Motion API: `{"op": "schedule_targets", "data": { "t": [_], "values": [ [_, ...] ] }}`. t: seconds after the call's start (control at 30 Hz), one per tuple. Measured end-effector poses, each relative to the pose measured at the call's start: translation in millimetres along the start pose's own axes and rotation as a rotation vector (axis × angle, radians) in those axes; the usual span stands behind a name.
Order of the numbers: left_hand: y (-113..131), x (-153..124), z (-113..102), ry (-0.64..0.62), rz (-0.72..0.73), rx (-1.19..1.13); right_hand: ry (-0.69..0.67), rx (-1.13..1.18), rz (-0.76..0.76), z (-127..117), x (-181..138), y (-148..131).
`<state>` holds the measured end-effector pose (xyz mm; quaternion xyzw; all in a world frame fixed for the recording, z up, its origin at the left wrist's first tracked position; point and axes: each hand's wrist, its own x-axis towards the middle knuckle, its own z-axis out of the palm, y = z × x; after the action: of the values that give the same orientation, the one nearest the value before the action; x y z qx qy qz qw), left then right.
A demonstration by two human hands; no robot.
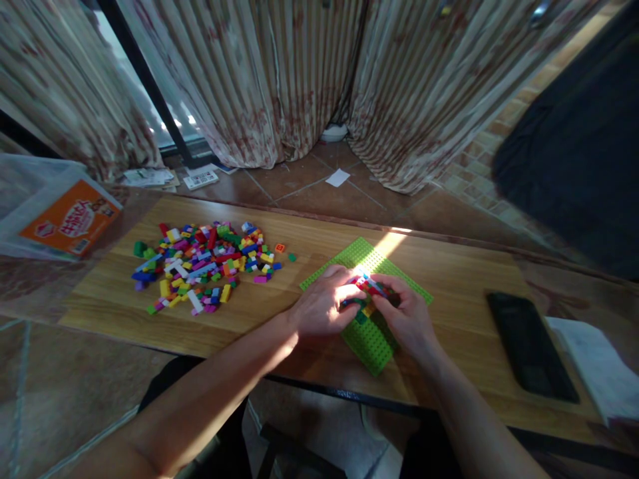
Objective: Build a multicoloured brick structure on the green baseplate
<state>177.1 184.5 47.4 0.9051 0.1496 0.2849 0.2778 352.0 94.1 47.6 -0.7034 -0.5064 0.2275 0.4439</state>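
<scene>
A green studded baseplate (372, 346) lies at an angle on the wooden table. Over its middle is a small build of toy bricks (369, 286) in red, blue, yellow, green and other colours. My left hand (327, 303) comes in from the left with curled fingers gripping the build's near left side. From the right, my right hand (407, 316) has its thumb and fingers closed on the opposite side. Fingers cover much of the build, and bright sunlight washes out part of it. I cannot tell whether it is pressed onto the studs.
A wide pile of loose toy bricks (204, 259) spreads over the left of the table (279, 326). Beyond it stands a clear plastic bin (44, 173) with an orange label. At the right lie a black phone-like slab (532, 346) and white paper (596, 362).
</scene>
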Motion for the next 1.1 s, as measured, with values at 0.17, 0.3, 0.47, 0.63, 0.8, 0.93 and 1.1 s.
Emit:
{"op": "schedule_targets", "data": {
  "t": [0.17,0.3,0.47,0.63,0.8,0.93,1.1],
  "values": [
    [-0.7,0.2,0.9,0.009,-0.001,0.000,-0.007,-0.039,-0.067,-0.9,-0.6,1.1],
    [-1.6,0.3,-0.3,-0.016,-0.009,-0.003,-0.040,-0.058,-0.111,-3.8,-0.9,0.7],
    [-0.9,1.2,-2.1,-0.032,-0.008,0.003,-0.074,-0.064,-0.116,-5.8,-0.6,1.0],
    [-0.8,1.0,-1.8,-0.021,0.005,0.005,-0.075,-0.067,-0.117,-5.7,0.0,1.0],
    [-1.9,0.4,-0.5,-0.030,-0.003,0.011,-0.066,-0.060,-0.120,-5.3,0.3,-0.6],
    [-2.4,0.0,0.7,-0.020,-0.004,0.004,-0.065,-0.051,-0.108,-4.9,-0.2,-1.0],
    [-1.4,0.0,1.6,0.004,0.001,0.006,-0.045,-0.035,-0.042,-3.7,-1.0,0.0]
  ]
}}
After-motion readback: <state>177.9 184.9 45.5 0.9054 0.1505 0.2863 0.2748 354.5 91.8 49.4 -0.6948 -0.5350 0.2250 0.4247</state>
